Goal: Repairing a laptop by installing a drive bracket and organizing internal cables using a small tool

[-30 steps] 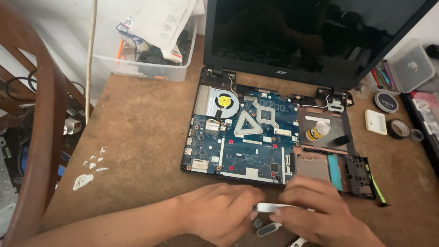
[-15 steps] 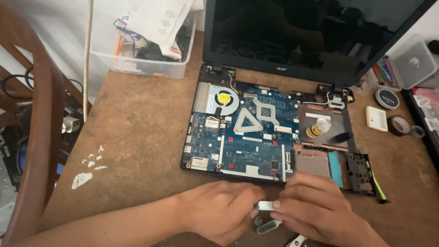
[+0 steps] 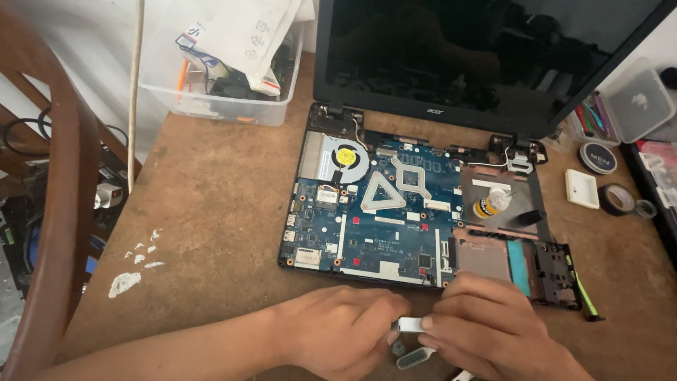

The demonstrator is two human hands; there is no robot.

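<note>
Both hands meet at the table's near edge, just in front of an opened laptop. My left hand (image 3: 345,331) and my right hand (image 3: 486,331) pinch a small flat silvery metal part (image 3: 410,324) between their fingertips. Below it on the table lies a small grey ribbed piece (image 3: 415,358). The laptop's blue circuit board (image 3: 374,219) is bare, with a fan (image 3: 343,156) at its upper left and a silver heat pipe across the middle. The dark screen (image 3: 479,49) stands upright behind it.
A small glue bottle (image 3: 490,203) lies in the laptop's right bay. A clear plastic bin (image 3: 218,70) with papers stands at the back left. A white block, a round tin, tape rolls and a clear box sit at the right. A wooden chair (image 3: 63,197) stands left.
Both hands stay together at the near edge, shifting the small metal part slightly between the fingertips. The view has moved a little.
</note>
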